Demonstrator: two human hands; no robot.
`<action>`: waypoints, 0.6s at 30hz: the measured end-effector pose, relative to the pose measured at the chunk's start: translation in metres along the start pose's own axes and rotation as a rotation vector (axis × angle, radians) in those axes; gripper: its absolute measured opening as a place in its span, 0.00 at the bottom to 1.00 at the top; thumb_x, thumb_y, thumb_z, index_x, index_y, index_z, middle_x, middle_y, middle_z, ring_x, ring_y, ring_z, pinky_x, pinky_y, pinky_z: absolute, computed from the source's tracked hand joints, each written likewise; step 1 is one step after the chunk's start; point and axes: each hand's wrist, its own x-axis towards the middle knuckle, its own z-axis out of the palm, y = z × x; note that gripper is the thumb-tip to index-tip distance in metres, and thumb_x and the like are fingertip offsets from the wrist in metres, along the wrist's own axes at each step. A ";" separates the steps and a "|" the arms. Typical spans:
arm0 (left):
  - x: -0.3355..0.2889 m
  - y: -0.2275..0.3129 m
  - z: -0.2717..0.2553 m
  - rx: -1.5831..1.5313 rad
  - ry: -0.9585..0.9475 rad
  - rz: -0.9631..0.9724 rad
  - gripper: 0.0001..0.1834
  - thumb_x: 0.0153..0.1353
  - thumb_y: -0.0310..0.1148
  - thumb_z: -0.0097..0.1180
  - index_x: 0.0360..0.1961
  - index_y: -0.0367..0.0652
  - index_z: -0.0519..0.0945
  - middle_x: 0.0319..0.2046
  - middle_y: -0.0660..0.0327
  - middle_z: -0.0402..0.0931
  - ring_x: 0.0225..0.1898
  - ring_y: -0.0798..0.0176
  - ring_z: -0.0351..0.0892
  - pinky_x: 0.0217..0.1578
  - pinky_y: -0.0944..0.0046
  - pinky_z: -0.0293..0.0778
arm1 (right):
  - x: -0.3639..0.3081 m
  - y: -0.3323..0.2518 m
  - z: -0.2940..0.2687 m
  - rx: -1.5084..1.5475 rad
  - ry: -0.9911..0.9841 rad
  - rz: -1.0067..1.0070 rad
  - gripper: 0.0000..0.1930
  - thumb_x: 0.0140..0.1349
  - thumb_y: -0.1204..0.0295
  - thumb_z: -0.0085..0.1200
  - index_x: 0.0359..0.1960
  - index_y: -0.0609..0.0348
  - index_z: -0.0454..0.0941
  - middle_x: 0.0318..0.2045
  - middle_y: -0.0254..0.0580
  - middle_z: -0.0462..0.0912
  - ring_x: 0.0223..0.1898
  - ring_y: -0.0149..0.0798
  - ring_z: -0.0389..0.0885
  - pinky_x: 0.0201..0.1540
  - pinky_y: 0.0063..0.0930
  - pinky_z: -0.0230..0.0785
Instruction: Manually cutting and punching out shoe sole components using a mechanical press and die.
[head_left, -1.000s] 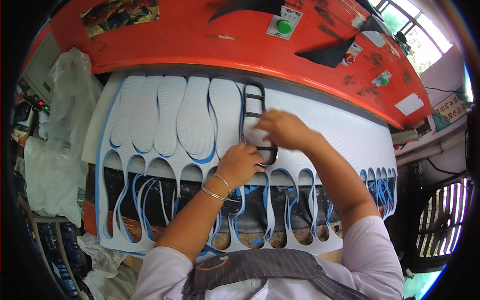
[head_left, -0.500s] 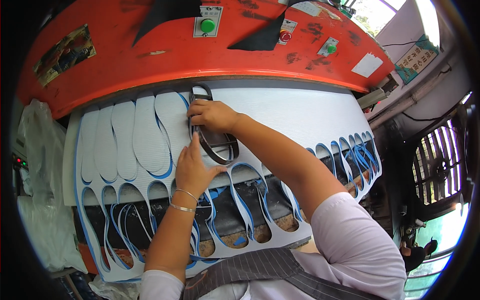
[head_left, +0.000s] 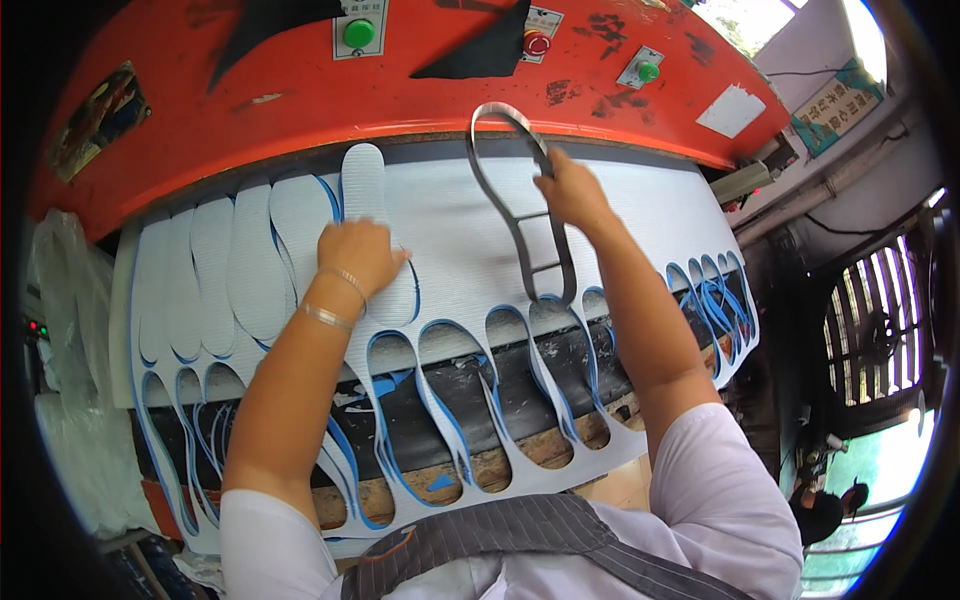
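A white foam sheet with blue edging (head_left: 640,215) lies across the bed of an orange cutting press (head_left: 250,100). My right hand (head_left: 570,190) grips a dark metal sole-shaped cutting die (head_left: 520,215) by its upper right side, with the die standing on an uncut part of the sheet. My left hand (head_left: 360,255) presses flat on a freshly cut white sole piece (head_left: 365,195) to the left of the die. Several cut sole pieces (head_left: 240,260) lie in a row further left. The near part of the sheet shows a row of sole-shaped holes (head_left: 450,400).
Green (head_left: 358,33) and red (head_left: 537,43) buttons sit on the press front. Clear plastic bags (head_left: 60,330) hang at the left. A window with bars (head_left: 880,330) is at the right. A person (head_left: 825,510) stands far off at the lower right.
My right hand has carried the die to the right onto uncut foam, leaving a newly cut sole. My left hand has moved from the die onto that cut piece. The view has swung left.
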 end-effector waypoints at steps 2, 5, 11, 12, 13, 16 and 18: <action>0.033 -0.008 0.026 0.021 0.133 0.064 0.21 0.63 0.47 0.50 0.48 0.44 0.81 0.55 0.55 0.74 0.58 0.57 0.72 0.59 0.54 0.62 | -0.001 0.031 0.034 -0.094 -0.182 0.068 0.17 0.60 0.67 0.47 0.49 0.63 0.69 0.37 0.66 0.80 0.41 0.64 0.78 0.47 0.51 0.69; 0.063 -0.032 0.064 0.007 0.297 -0.109 0.22 0.65 0.40 0.42 0.58 0.45 0.74 0.66 0.61 0.62 0.69 0.57 0.55 0.67 0.51 0.51 | -0.033 0.035 0.058 0.116 -0.153 0.121 0.31 0.61 0.63 0.49 0.64 0.64 0.59 0.42 0.69 0.79 0.45 0.63 0.79 0.49 0.48 0.70; 0.049 -0.034 0.062 -0.087 0.314 -0.233 0.25 0.67 0.35 0.33 0.65 0.50 0.66 0.69 0.68 0.56 0.72 0.62 0.47 0.70 0.54 0.45 | -0.129 0.052 0.034 0.187 -0.301 -0.470 0.53 0.35 0.40 0.70 0.59 0.64 0.66 0.64 0.76 0.52 0.69 0.68 0.46 0.69 0.53 0.43; 0.051 -0.031 0.060 -0.081 0.306 -0.218 0.25 0.68 0.36 0.32 0.66 0.50 0.65 0.70 0.68 0.54 0.72 0.62 0.46 0.70 0.54 0.45 | -0.133 0.048 0.036 0.125 -0.248 -0.503 0.49 0.35 0.42 0.71 0.54 0.65 0.69 0.64 0.77 0.52 0.68 0.70 0.46 0.69 0.53 0.44; 0.051 -0.030 0.058 -0.075 0.299 -0.204 0.26 0.68 0.36 0.32 0.66 0.51 0.64 0.70 0.68 0.53 0.72 0.62 0.45 0.70 0.55 0.44 | -0.129 0.047 0.038 0.133 -0.253 -0.521 0.49 0.35 0.42 0.71 0.54 0.65 0.69 0.64 0.77 0.52 0.68 0.70 0.46 0.69 0.53 0.44; 0.049 -0.026 0.062 -0.068 0.279 -0.207 0.26 0.68 0.36 0.31 0.66 0.52 0.64 0.70 0.69 0.52 0.72 0.63 0.45 0.70 0.55 0.44 | -0.107 0.032 0.041 0.337 -0.253 -0.512 0.42 0.35 0.46 0.72 0.47 0.65 0.72 0.62 0.80 0.53 0.67 0.72 0.48 0.69 0.53 0.44; 0.045 -0.030 0.068 -0.087 0.288 -0.210 0.26 0.67 0.36 0.34 0.67 0.50 0.64 0.70 0.66 0.53 0.72 0.59 0.44 0.70 0.53 0.43 | -0.095 0.004 0.046 0.427 -0.296 -0.475 0.43 0.35 0.49 0.74 0.48 0.67 0.71 0.63 0.78 0.53 0.68 0.69 0.48 0.69 0.47 0.47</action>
